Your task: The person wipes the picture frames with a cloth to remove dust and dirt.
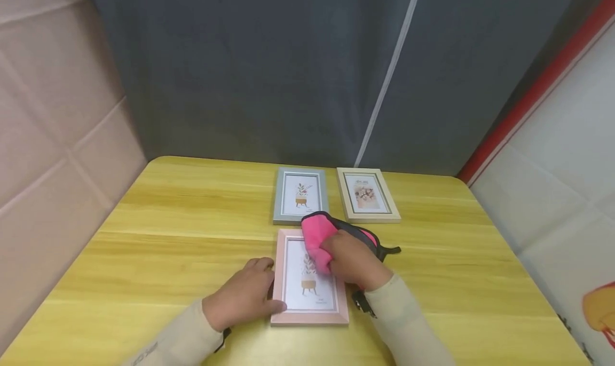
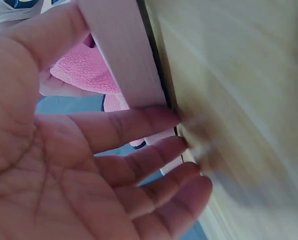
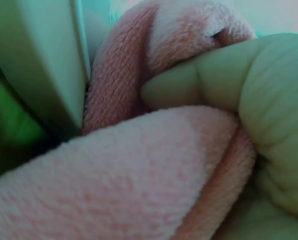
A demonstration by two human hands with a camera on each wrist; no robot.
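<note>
A pink picture frame (image 1: 309,318) lies face up on the wooden table, a potted-plant print behind its front. My left hand (image 1: 245,294) holds it by the left edge. In the left wrist view, the thumb (image 2: 54,32) lies over the frame border (image 2: 124,55) and the fingertips meet its side near the tabletop. A bunched pink cloth (image 1: 317,235) with dark edging is gripped in my right hand (image 1: 353,259), pressed on the frame's upper right part. Close up in the right wrist view, the fluffy cloth (image 3: 114,175) folds around the fingers, some of which it hides.
Behind the pink frame lie a blue-grey picture frame (image 1: 277,203) and, to its right, a cream picture frame (image 1: 372,216). The yellow wooden table (image 1: 168,238) ends at a dark curtain (image 1: 240,78). Pale walls stand at both sides.
</note>
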